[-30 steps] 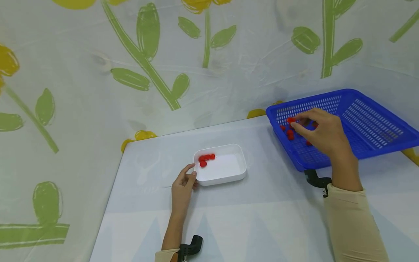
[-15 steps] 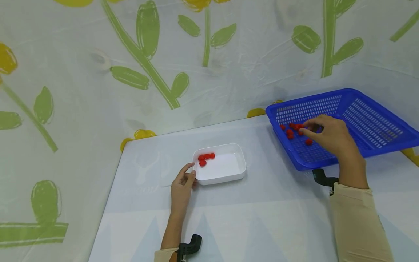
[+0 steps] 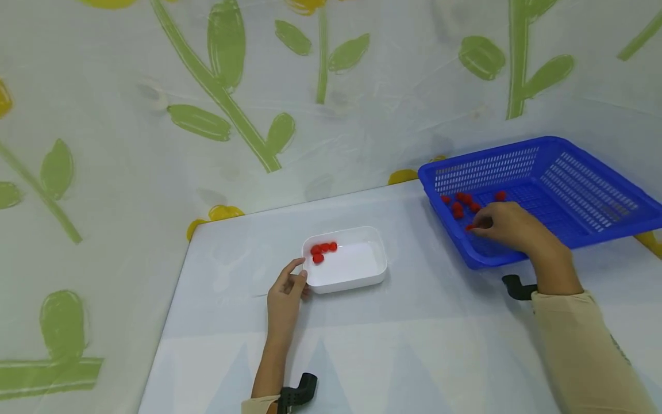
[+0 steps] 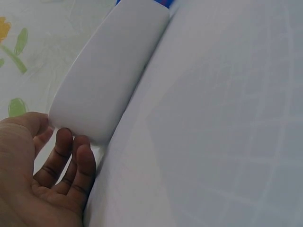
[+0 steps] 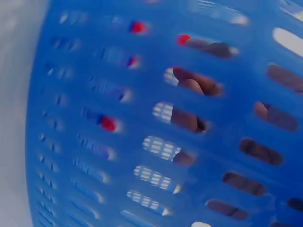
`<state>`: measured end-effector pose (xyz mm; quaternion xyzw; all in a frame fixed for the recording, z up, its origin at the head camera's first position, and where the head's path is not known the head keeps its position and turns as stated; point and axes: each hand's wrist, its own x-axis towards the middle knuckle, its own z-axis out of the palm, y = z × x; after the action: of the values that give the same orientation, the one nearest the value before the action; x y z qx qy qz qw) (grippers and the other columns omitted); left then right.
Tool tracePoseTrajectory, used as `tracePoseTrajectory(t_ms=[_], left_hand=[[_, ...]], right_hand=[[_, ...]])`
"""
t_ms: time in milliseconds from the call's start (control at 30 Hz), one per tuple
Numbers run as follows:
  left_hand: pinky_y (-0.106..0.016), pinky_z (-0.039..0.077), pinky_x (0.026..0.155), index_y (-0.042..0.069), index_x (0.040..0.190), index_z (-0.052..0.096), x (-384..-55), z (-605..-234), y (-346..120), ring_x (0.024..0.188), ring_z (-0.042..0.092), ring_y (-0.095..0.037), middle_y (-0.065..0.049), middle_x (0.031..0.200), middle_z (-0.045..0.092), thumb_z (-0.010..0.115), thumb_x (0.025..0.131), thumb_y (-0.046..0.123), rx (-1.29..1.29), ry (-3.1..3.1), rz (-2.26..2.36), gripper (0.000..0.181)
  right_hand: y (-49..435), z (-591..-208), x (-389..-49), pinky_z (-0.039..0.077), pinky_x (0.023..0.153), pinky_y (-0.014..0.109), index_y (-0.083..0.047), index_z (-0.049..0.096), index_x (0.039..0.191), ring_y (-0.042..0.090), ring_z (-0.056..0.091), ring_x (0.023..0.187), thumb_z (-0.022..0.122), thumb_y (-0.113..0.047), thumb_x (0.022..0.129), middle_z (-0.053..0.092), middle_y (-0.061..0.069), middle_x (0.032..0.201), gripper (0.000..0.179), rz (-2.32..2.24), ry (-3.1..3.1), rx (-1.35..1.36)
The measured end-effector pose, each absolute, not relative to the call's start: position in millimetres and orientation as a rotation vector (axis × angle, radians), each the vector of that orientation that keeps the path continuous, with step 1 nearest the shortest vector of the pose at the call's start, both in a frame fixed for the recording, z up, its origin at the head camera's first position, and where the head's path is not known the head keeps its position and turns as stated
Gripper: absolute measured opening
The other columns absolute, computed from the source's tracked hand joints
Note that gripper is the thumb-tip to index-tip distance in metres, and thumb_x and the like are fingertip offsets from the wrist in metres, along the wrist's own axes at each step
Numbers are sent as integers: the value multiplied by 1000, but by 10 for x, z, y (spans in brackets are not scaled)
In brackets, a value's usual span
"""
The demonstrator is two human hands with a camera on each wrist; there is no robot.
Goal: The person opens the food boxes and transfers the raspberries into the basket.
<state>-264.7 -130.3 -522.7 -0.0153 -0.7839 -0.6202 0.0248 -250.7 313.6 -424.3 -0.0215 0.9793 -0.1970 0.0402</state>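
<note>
My left hand (image 3: 283,296) holds the left end of a shallow white tray (image 3: 346,286), with the index finger at its rim. In the left wrist view the fingers (image 4: 86,163) curl against the tray's end wall (image 4: 90,104). Several small red balls (image 3: 318,259) lie in the tray's left part. Inside the blue basket (image 3: 460,244), my right hand (image 3: 509,227) pinches a small red ball (image 3: 469,227) between thumb and fingertips, low near the basket floor. More red balls (image 3: 458,214) are grouped at the basket's left side, and a lone ball (image 3: 500,195) lies behind the hand.
The slotted basket wall (image 5: 142,109) screens most of the right hand in the right wrist view. A white table (image 3: 414,333) spans the space between tray and basket. Behind stands a wall covering (image 3: 388,126) with printed green stems.
My right hand has come down from above the basket's left side and toward its front, leaving more red balls in the group and now pinching one nearer the front. The left hand stays at the tray.
</note>
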Motion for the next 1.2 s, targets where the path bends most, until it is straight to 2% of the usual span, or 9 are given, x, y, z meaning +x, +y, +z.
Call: tracePoseTrajectory(t_ms=[133, 300, 767, 900, 1033, 1200], left_hand=[[-28, 50, 65, 41, 115, 58, -2660, -5270, -1302, 70, 57, -20, -5, 79, 58, 59, 84, 50, -29, -2420, -1898, 32], [-27, 50, 65, 42, 114, 58, -2655, -5284, -1303, 70, 57, -19, -5, 78, 58, 58, 84, 52, -8, -2432, -1900, 32], [-27, 50, 61, 40, 114, 59, -2701, -5274, -1333, 68, 57, -20, -5, 78, 58, 59, 84, 49, -43, -2393, -1919, 31], [-28, 51, 61, 39, 115, 60, -2697, -5295, -1324, 68, 57, -21, -5, 78, 59, 59, 84, 49, -44, -2392, -1935, 33], [-28, 51, 61, 38, 115, 59, -2684, -5295, -1326, 68, 57, -21, -5, 78, 58, 59, 84, 49, -41, -2389, -1933, 33], [-29, 51, 62, 31, 118, 60, -2657, -5203, -1322, 71, 57, -26, -10, 80, 58, 59, 87, 40, -60, -2385, -1965, 32]], right_hand=[[3117, -4243, -2556, 50, 67, 42, -4, 69, 92, 20, 59, 77, 70, -17, 80, 65, 3, 84, 17, -549, 2961, -108], [3119, -4243, -2595, 51, 69, 43, -5, 70, 93, 20, 60, 79, 69, -20, 81, 66, 2, 85, 19, -491, 2895, -152], [3111, -4258, -2662, 50, 73, 45, -9, 70, 88, 22, 62, 83, 68, -19, 81, 66, 0, 85, 12, -419, 2846, -249], [3125, -4211, -2629, 51, 72, 44, -8, 70, 90, 21, 61, 82, 69, -19, 81, 66, 0, 86, 14, -462, 2877, -239], [3090, -4100, -2595, 50, 70, 44, -3, 69, 97, 24, 60, 83, 66, -17, 83, 65, 5, 89, 20, -516, 2962, -194], [2952, -3960, -2487, 46, 70, 45, -3, 67, 103, 27, 55, 87, 61, -21, 88, 62, 9, 94, 24, -649, 3119, -105]])
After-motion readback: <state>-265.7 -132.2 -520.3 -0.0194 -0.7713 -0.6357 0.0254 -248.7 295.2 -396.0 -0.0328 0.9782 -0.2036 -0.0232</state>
